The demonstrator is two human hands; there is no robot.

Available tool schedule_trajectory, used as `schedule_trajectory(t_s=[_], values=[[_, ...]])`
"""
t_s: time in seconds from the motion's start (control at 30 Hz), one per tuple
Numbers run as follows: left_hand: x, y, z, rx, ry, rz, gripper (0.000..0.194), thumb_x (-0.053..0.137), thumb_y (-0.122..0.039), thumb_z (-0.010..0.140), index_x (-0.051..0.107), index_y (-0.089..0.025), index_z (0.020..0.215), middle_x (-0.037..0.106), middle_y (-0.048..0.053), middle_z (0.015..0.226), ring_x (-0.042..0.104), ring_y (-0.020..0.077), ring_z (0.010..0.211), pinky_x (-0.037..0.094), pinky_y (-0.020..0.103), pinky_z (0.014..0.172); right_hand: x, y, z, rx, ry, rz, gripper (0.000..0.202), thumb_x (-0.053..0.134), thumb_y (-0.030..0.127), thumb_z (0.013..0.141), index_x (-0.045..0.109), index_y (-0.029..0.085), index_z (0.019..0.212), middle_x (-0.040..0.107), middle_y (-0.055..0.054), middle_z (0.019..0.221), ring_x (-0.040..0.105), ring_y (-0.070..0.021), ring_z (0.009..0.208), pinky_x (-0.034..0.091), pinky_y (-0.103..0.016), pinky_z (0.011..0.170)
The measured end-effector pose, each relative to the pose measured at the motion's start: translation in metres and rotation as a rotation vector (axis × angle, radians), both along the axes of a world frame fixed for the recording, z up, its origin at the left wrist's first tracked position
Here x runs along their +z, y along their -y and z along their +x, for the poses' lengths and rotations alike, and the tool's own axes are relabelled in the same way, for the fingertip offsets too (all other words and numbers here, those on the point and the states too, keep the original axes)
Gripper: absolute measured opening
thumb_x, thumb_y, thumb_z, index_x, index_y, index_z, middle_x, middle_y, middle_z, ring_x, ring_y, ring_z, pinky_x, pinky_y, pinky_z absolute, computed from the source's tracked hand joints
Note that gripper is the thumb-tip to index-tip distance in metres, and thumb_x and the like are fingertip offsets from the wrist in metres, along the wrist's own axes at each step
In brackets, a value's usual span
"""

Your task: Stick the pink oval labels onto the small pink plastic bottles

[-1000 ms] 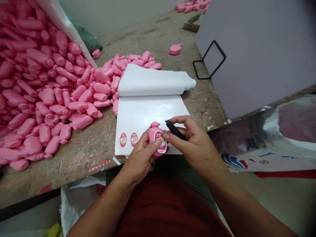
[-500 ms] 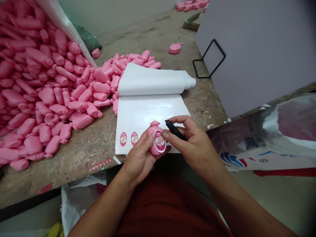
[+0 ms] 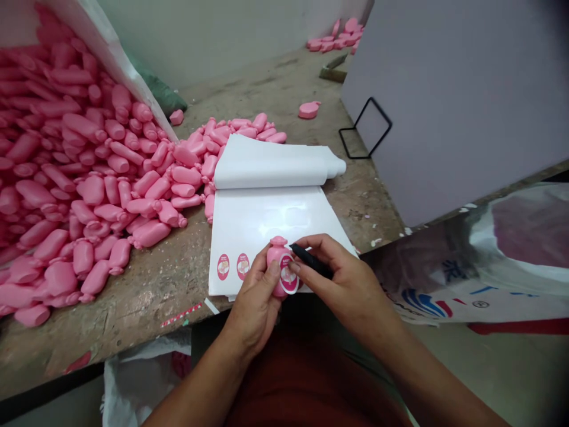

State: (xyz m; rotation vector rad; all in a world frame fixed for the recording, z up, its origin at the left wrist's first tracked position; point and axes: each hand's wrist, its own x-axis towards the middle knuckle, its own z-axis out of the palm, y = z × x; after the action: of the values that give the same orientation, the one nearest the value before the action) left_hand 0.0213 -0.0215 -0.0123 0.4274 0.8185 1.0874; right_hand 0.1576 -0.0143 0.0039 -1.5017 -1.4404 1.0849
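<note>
Your left hand (image 3: 254,303) clamps the pink bottle (image 3: 275,255); your right hand (image 3: 341,274) clasps the black tool (image 3: 313,261), its tip beside the held bottle's label (image 3: 290,282). Slippage there could scratch or lift it.

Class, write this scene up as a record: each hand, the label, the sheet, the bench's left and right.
Left hand: holds a small pink bottle, cap end up
Right hand: holds a black tool, thumb near the label
Label: oval, on the bottle
White sheet: flat near the person, folded paper behind; oval stickers at near left
Left: piled pink bottles
Right: grey panel, black wire frame
</note>
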Motion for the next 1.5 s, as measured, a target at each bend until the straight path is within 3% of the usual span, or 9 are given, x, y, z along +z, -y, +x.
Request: schedule_trajectory(t_s=[0.2,0.4,0.63,0.77,1.03,1.3,1.5], values=[[-0.002,0.002,0.001,0.007,-0.037,0.017,0.036,0.075,-0.040,0.082,0.070,-0.024,0.114,0.066,0.003,0.119,0.056,0.0201,0.119,0.042,0.030,0.103,0.009,0.003,0.003,0.083,0.223,0.095,0.019,0.056,0.030,0.087,0.069,0.025,0.099,0.078,-0.002,0.094,0.072,-0.0230,0.082,0.051,-0.035,0.072],[-0.002,-0.001,-0.001,0.056,0.044,0.008,0.036,0.077,-0.034,0.081,0.069,-0.023,0.114,0.069,0.003,0.114,0.061,0.0171,0.113,0.043,0.029,0.103,0.008,0.002,0.005,0.062,0.242,0.078,0.028,0.056,0.036,0.087,0.073,0.025,0.107,0.078,-0.005,0.104,0.072,-0.0276,0.092,0.050,-0.038,0.079],[-0.004,-0.004,-0.006,0.029,0.196,-0.096,0.030,0.066,-0.028,0.091,0.065,-0.020,0.119,0.072,0.008,0.112,0.065,0.0179,0.105,0.049,0.033,0.095,0.000,-0.006,0.015,0.073,-0.062,-0.127,0.031,0.063,0.052,0.081,0.065,0.021,0.074,0.065,-0.001,0.075,0.060,-0.0201,0.074,0.047,-0.031,0.067],[-0.001,-0.005,-0.004,0.028,0.266,-0.075,0.022,0.066,-0.026,0.091,0.068,-0.017,0.111,0.072,0.006,0.099,0.066,0.0142,0.093,0.048,0.029,0.094,-0.003,-0.006,0.011,0.111,-0.194,-0.241,0.033,0.068,0.053,0.077,0.065,0.020,0.078,0.063,-0.001,0.079,0.057,-0.0189,0.077,0.046,-0.032,0.072],[0.002,-0.006,0.000,0.011,0.186,-0.090,0.030,0.072,-0.026,0.085,0.067,-0.019,0.114,0.069,0.005,0.099,0.065,0.0137,0.088,0.049,0.027,0.085,-0.006,-0.004,0.011,0.111,-0.145,-0.262,0.035,0.073,0.054,0.070,0.062,0.021,0.069,0.056,0.003,0.067,0.049,-0.0159,0.067,0.040,-0.029,0.063],[0.003,-0.008,0.005,0.021,0.101,-0.033,0.031,0.074,-0.029,0.084,0.067,-0.019,0.113,0.070,0.004,0.095,0.065,0.0129,0.088,0.049,0.025,0.085,-0.009,-0.001,0.012,0.118,-0.247,-0.264,0.029,0.071,0.049,0.076,0.063,0.021,0.073,0.058,0.003,0.069,0.051,-0.0144,0.066,0.041,-0.027,0.061],[0.006,-0.007,0.004,0.051,0.041,-0.018,0.032,0.074,-0.032,0.084,0.067,-0.021,0.113,0.071,0.004,0.103,0.064,0.0114,0.087,0.049,0.020,0.076,-0.010,0.002,0.005,0.071,-0.412,-0.307,0.030,0.075,0.047,0.073,0.060,0.022,0.081,0.064,0.003,0.073,0.058,-0.0150,0.069,0.045,-0.028,0.066]])
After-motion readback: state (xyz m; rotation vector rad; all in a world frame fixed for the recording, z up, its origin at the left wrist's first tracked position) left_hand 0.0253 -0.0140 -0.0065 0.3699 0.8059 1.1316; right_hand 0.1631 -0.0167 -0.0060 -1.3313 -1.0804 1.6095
